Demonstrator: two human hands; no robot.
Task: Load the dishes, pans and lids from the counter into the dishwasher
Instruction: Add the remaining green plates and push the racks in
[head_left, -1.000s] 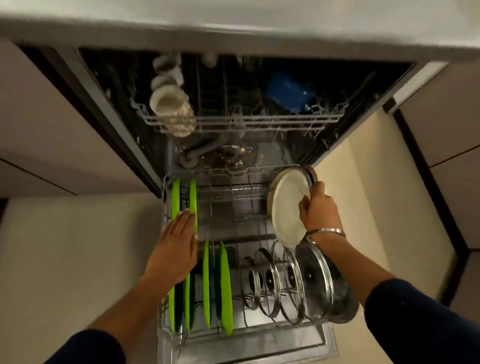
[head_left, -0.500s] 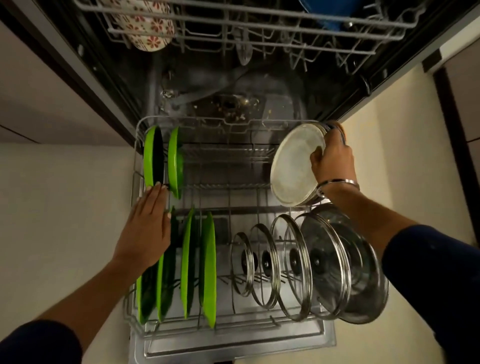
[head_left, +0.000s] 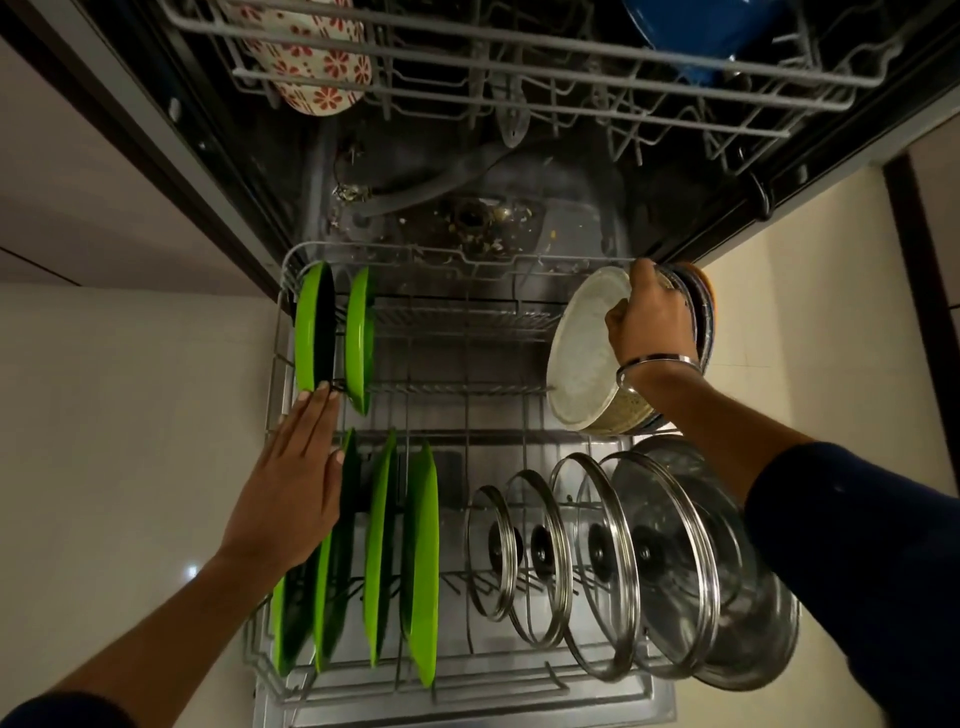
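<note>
**Q:** Green plates — where do they stand, and where are the hands?

**A:** Six green plates (head_left: 421, 561) stand on edge in the pulled-out lower rack (head_left: 467, 680) of the open dishwasher, four in the near-left rows and two at the far left. The left hand (head_left: 291, 499) reaches in over them, palm down, fingers (head_left: 317, 415) straight and close together, holding nothing. Its fingertips touch the bottom edge of the far-left plate.

**Q:** And the right hand?

**A:** The right hand (head_left: 649, 322) is at the far-right corner of the rack, fingers curled over the top rim of a pale round dish (head_left: 582, 353) and gripping it. The dish is tilted on edge, its flat face turned left, its lower edge down at the rack wires. More dishes stand just behind it against the rack's right side, partly hidden. A metal bangle (head_left: 660, 366) circles the wrist, and both arms wear dark sleeves.

**Q:** What else is loaded?

**A:** A row of glass lids (head_left: 608, 566) with steel rims and black knobs stands upright along the near right, small to large. A steel lid (head_left: 748, 623) leans at the end.

**Q:** And the surroundings?

**A:** Above, the upper rack (head_left: 519, 78) holds a red-flowered white cup (head_left: 311, 62) and a blue vessel (head_left: 696, 36). Food crumbs litter the tub floor. Pale floor tiles (head_left: 130, 415) lie on both sides, with cabinet fronts beyond.
</note>
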